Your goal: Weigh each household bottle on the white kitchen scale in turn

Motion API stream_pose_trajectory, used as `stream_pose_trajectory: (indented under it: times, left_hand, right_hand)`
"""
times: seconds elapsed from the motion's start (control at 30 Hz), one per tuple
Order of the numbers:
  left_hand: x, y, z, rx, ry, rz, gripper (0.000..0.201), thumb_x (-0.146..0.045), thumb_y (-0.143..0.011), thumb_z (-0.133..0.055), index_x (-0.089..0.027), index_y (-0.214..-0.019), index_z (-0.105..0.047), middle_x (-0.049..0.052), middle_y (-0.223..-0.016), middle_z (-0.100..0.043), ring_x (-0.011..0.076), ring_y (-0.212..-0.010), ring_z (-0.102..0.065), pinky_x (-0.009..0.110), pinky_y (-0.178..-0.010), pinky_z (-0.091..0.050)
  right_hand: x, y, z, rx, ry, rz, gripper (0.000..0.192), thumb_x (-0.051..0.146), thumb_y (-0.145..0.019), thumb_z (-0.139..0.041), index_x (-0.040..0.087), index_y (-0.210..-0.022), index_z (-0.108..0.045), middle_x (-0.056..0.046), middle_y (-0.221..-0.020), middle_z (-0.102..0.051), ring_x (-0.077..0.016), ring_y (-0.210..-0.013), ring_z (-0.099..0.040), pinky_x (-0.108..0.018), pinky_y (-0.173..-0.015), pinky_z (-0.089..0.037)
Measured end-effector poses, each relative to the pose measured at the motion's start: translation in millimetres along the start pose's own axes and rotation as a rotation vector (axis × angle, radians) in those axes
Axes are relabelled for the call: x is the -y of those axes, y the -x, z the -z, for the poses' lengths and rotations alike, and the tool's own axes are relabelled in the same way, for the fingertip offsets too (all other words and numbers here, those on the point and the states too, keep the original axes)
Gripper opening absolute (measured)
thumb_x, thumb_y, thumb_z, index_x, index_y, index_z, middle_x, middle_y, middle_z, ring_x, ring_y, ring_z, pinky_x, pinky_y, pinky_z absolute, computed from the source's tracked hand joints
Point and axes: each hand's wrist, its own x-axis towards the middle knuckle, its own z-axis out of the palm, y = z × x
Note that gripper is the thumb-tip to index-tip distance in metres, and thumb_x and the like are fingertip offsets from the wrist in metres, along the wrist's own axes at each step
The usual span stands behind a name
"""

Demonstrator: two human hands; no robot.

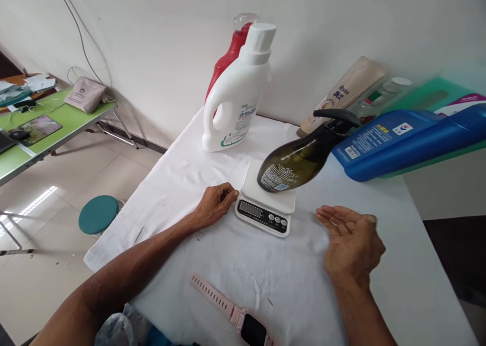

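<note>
A dark olive, see-through pump bottle [292, 166] with a black pump head sits on the plate of a small white kitchen scale [261, 202], atop a white-covered counter [304, 270]. The bottle swells at its lower half, narrows to the neck and bears pale printing with a blue-and-white patch near its base. Its long axis slants from the base up toward the right, the pump's spout aimed left. The scale's black panel, with a grey display and three round buttons, faces the person. At the scale's left edge rests the person's left hand [216, 204], fingers curled and thumb extended; whether it pinches the rim cannot be told. The right hand [353, 242], palm turned up and fingers spread loosely, is apart from the scale's right side, below and right of the bottle. A pink-strapped watch [253, 329] lies nearer the person, a white jug [231, 100] beyond the scale.
</note>
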Motion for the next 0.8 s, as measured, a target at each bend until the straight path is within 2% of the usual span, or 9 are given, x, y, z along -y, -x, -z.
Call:
stream_pose_trajectory:
  times: [0.13,0.3,0.8]
  left_hand:
    - [-3.3,0.9,0.2,-0.001,-0.004,0.011,0.04,-0.053,-0.1,-0.054,-0.019,-0.079,-0.057,-0.006,-0.056,-0.048,0.0105,-0.055,-0.045,0.028,-0.059,-0.035]
    - [-4.1,0.9,0.5,-0.006,-0.022,0.017,0.04,-0.052,-0.102,-0.053,-0.019,-0.079,-0.057,-0.006,-0.054,-0.05,0.0104,-0.053,-0.046,0.027,-0.058,-0.035]
    - [-5.7,1.7,0.9,-0.001,-0.022,0.028,0.04,-0.052,-0.102,-0.053,-0.019,-0.08,-0.058,-0.005,-0.055,-0.05,0.0104,-0.054,-0.045,0.027,-0.059,-0.034]
  right_hand:
    - [-22.0,0.8,11.7,0.017,0.043,0.002,0.048,0.07,-0.087,-0.064,0.022,-0.085,-0.068,-0.006,-0.081,-0.071,-0.0251,-0.079,-0.072,-0.048,-0.082,-0.061]
    - [-28.0,-5.0,13.7,0.089,0.117,0.038,0.045,0.065,-0.088,-0.073,0.02,-0.087,-0.07,-0.005,-0.084,-0.073,-0.021,-0.076,-0.071,-0.04,-0.076,-0.058]
    - [-31.2,-6.0,14.9,0.1,0.18,0.066,0.04,0.06,-0.091,-0.07,0.02,-0.088,-0.07,-0.003,-0.084,-0.073,-0.0199,-0.076,-0.07,-0.038,-0.075,-0.057]
